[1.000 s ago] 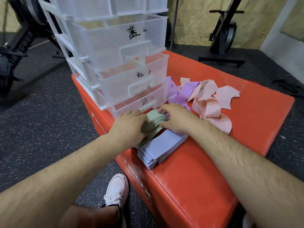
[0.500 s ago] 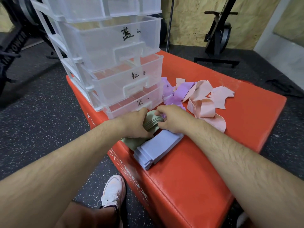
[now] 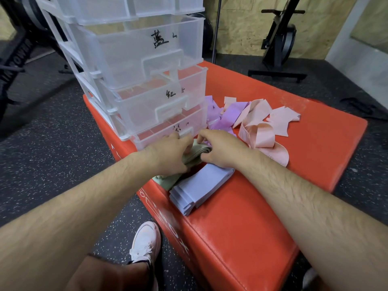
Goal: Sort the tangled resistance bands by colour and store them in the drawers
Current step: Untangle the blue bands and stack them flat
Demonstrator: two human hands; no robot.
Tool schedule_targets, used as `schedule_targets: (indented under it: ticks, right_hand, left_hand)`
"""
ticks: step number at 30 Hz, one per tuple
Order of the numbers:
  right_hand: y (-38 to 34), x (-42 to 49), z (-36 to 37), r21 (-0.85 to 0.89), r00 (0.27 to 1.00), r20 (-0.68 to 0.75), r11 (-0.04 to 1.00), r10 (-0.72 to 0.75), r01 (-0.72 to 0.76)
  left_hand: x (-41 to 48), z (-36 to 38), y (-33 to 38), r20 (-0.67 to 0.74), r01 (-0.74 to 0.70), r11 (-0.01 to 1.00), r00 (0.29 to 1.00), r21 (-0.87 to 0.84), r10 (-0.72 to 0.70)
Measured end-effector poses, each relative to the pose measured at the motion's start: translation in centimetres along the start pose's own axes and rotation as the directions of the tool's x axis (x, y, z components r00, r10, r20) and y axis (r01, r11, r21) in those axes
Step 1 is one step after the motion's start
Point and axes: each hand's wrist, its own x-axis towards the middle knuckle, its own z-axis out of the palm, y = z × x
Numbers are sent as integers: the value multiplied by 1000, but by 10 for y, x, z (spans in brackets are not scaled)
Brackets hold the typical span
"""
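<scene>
Left hand [image 3: 170, 153] and right hand [image 3: 221, 150] both curl round the folded green bands [image 3: 196, 156] between them, just near of the bottom drawer [image 3: 159, 136]. The bundle runs near-left to far-right; the left hand is closer to the handle [image 3: 188, 130].

A red padded box [image 3: 262, 206] is standing on the speckled black floor [image 3: 52, 164] and carrying everything. A clear plastic drawer unit [image 3: 130, 59] is sitting at its far left corner. In front of the unit, green bands [image 3: 168, 181] are reaching the left edge, with a folded stack of pale blue bands [image 3: 199, 190] lying just beside them. Tangled purple bands [image 3: 231, 113] and pink bands [image 3: 258, 131] are sprawling across the middle, touching each other.
</scene>
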Motion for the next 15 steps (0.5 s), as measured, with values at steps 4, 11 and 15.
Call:
schedule_targets:
  ticks: [4,11,15]
  right_hand:
    - [-1,0,3,8,1000,1,1000,12,-12]
    - [-9,0,0,51,999,-45,999,16,-14]
    - [-10,0,-1,73,998,-59,997,12,-7]
  left_hand:
    - [2,8,2,-63,-6,1000,998,8,6]
    - [7,8,5,-118,11,981,992,-196,-35]
    - [9,5,10,-147,-35,957,989,-286,-8]
